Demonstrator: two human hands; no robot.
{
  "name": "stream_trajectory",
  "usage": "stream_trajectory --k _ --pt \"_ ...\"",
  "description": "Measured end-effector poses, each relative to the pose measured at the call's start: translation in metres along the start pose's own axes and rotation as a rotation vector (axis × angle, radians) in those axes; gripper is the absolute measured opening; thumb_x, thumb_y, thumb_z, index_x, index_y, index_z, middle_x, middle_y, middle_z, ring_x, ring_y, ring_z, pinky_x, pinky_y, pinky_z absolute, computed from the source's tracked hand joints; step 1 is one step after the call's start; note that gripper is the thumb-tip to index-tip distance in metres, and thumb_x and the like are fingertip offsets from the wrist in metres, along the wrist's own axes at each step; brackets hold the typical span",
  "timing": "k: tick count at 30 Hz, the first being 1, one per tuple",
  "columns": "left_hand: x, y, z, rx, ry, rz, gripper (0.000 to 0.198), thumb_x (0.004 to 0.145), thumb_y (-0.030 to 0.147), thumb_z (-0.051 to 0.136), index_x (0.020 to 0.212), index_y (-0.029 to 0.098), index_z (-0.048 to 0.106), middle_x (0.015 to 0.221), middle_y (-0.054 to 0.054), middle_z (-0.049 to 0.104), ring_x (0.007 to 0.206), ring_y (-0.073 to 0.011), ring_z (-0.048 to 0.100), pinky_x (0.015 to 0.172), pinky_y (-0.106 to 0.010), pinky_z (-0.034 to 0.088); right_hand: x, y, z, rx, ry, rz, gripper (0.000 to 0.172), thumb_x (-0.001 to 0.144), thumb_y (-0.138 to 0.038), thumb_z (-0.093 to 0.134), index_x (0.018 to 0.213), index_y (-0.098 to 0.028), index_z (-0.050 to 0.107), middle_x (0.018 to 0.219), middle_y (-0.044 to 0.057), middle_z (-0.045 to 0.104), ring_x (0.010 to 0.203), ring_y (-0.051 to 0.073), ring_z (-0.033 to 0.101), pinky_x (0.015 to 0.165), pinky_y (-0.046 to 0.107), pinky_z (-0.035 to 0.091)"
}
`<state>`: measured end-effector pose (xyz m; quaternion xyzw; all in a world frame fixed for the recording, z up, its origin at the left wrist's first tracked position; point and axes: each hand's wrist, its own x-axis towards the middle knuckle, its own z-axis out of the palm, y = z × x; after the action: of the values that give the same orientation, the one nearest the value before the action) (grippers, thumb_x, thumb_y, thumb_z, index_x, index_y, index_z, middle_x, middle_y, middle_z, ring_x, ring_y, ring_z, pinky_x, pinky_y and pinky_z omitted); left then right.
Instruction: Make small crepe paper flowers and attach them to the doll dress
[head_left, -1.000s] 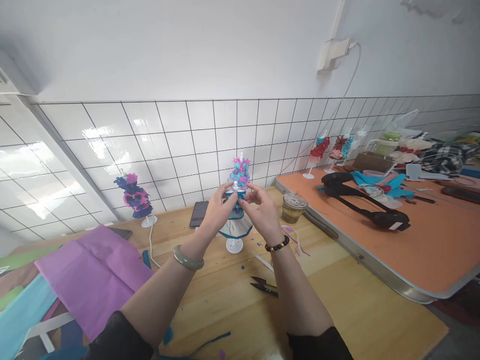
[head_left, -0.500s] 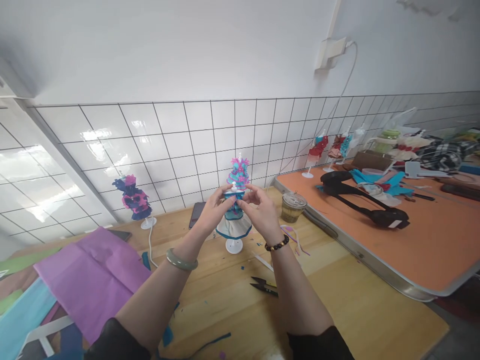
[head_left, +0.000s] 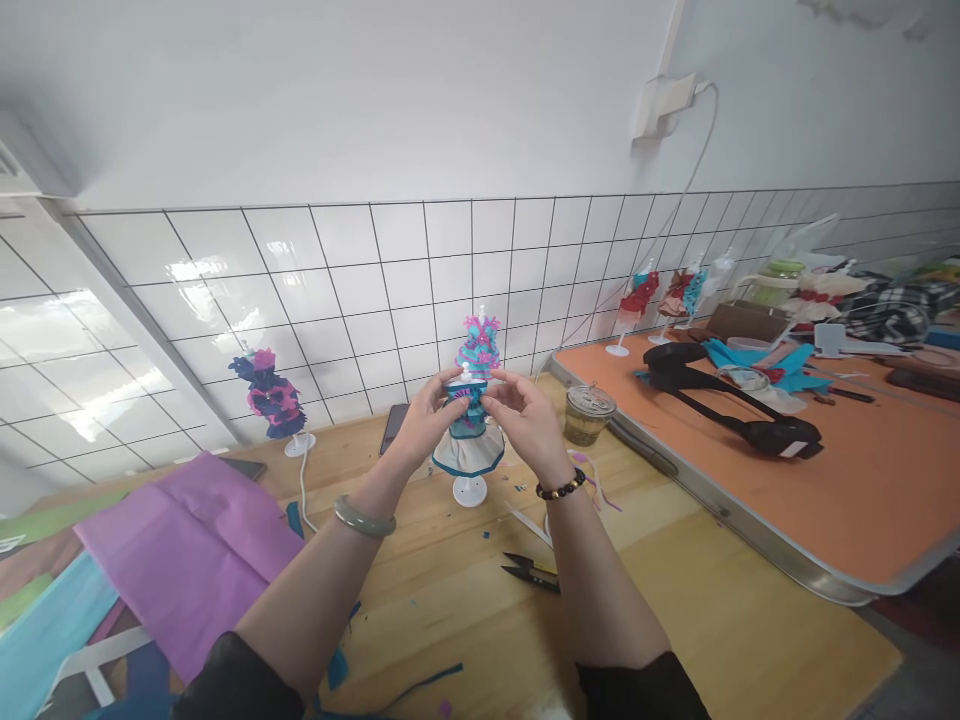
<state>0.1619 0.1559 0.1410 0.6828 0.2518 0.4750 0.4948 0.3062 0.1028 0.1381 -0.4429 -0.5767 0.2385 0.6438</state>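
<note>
A miniature dress form on a round white base (head_left: 469,491) stands before me, wearing a doll dress (head_left: 469,455) with a teal bodice and a flared white skirt edged in teal. My left hand (head_left: 424,420) pinches the bodice's left side near the top, thumb in front and fingers around the back. On the other side, my right hand (head_left: 529,422) grips the bodice edge with thumb and index finger. Purple trim shows at the bodice front, partly covered by my fingertips. Directly behind is a second doll outfit (head_left: 481,345) in turquoise and pink.
Thread snips (head_left: 529,573) lie near my right forearm. Purple fabric (head_left: 195,540) and other cloth cover the left side. A lidded cup (head_left: 589,412) stands right, beside an orange table (head_left: 847,500) bearing a black headset-like device (head_left: 720,400). A navy-pink doll outfit (head_left: 274,400) stands left.
My right hand has shifted slightly right and its fingers have moved on the bodice. More of the bodice front and its purple trim shows. My left hand stays nearly in place.
</note>
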Motion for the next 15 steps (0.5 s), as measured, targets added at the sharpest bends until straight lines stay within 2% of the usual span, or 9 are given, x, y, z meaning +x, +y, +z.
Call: stream_trajectory --k 4,10,15 --pt "0.001 -0.001 0.0 0.014 0.023 -0.002 0.046 0.073 0.028 0.059 0.117 0.02 0.048 0.109 -0.008 0.057 0.099 -0.0191 0.053 0.085 -0.034 0.042 -0.002 -0.005 -0.002 -0.093 0.001 -0.033 0.039 0.073 -0.029 0.057 0.111 -0.02 0.051 0.085 0.004 0.061 0.079 0.016 0.058 0.072 0.032 0.048" --pt "0.0 0.001 0.001 0.044 0.032 -0.006 0.045 0.074 0.029 0.057 0.117 0.02 0.048 0.106 -0.008 0.058 0.1 -0.0195 0.053 0.085 -0.034 0.042 -0.008 -0.017 0.004 -0.426 0.016 -0.151 0.049 0.071 -0.028 0.058 0.119 -0.022 0.045 0.082 0.003 0.057 0.081 0.018 0.052 0.077 0.036 0.043" --pt "-0.001 0.001 0.001 0.027 0.025 -0.015 0.047 0.073 0.028 0.058 0.118 0.02 0.048 0.102 -0.007 0.06 0.098 -0.0194 0.054 0.086 -0.036 0.041 -0.011 -0.018 0.01 -0.52 0.016 -0.178 0.051 0.073 -0.024 0.053 0.122 -0.023 0.041 0.084 0.004 0.056 0.082 0.021 0.051 0.076 0.038 0.042"
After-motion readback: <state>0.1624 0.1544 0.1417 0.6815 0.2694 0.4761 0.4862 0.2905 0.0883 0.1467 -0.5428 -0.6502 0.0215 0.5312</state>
